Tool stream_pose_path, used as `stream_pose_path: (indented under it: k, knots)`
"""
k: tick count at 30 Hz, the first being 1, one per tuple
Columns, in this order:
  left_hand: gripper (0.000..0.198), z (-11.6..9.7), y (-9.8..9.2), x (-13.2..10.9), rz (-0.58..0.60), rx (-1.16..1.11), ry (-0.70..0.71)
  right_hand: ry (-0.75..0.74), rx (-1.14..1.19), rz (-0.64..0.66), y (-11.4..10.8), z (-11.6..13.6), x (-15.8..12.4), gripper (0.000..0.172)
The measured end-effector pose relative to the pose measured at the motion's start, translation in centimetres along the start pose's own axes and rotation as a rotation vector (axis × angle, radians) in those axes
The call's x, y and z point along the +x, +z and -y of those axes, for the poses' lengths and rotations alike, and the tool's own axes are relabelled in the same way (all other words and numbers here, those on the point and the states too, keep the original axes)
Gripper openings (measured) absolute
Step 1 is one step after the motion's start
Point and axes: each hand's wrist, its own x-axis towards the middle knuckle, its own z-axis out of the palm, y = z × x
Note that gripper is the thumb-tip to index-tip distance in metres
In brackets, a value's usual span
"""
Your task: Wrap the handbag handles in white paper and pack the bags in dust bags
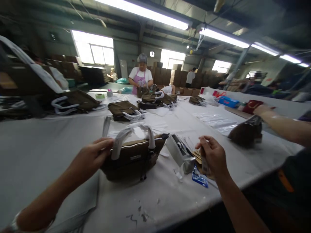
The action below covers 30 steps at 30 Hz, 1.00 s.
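A brown handbag [133, 160] with white-wrapped handles stands upright on the table before me. My left hand [100, 152] is closed on its left upper edge, close to the handle base. To the bag's right, my right hand [213, 155] pinches a small hang tag [204, 163], partly hidden by the fingers. Just left of that hand lie several brown tags [198, 156] with thin strings. A grey tape dispenser [178, 152] sits between the bag and my right hand, and a blue-and-white packet [199, 178] lies below the tags.
Several brown bags [125, 110] with wrapped handles lie farther back on the white-covered table [145, 204]. At right, a co-worker's arm [284, 123] reaches over a plastic-covered brown bag [246, 131]. Another person [140, 77] stands across the table. A blue pouch [228, 101] lies near the right-hand partition.
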Motion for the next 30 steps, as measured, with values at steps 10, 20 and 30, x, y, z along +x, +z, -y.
stream_pose_path:
  k: [10,20,30]
  knots:
    - [0.028,-3.8,-0.6,-0.4,-0.139,0.108,-0.012,-0.006,0.204,0.337,14.8,3.7,-12.4,0.028]
    - [0.028,-1.1,0.8,-1.3,0.123,-0.39,0.019,-0.124,0.122,0.557,18.6,4.4,-12.8,0.022]
    - [0.032,-0.7,0.8,-1.0,0.064,-0.214,-0.084,-0.089,0.16,0.408,20.0,4.1,-11.9,0.029]
